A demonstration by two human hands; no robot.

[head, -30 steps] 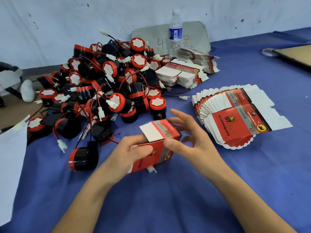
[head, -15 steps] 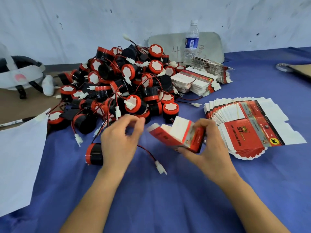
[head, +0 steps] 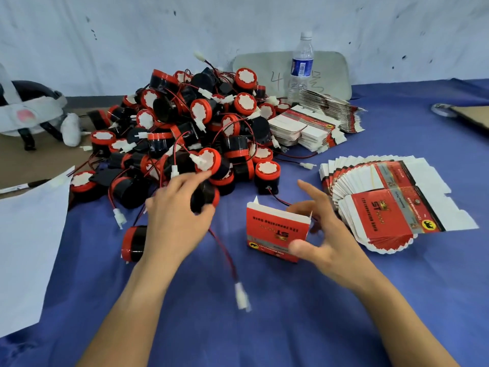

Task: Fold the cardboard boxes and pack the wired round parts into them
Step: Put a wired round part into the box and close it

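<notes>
Head view: the left hand (head: 174,221) has its grip around a black-red round part (head: 206,197) at the near edge of the pile (head: 201,123); the right hand (head: 325,239) pinches the folded box (head: 275,231), standing on the blue counter (head: 291,327).

1. The left hand (head: 174,218) is bare, its edges a little blurred.
2. The left forearm (head: 127,313) is bare to the frame edge at 7 o'clock.
3. The right hand (head: 325,234) is bare, with slim fingers.
4. The right forearm (head: 397,319) is bare to the frame edge at 5 o'clock.
</notes>
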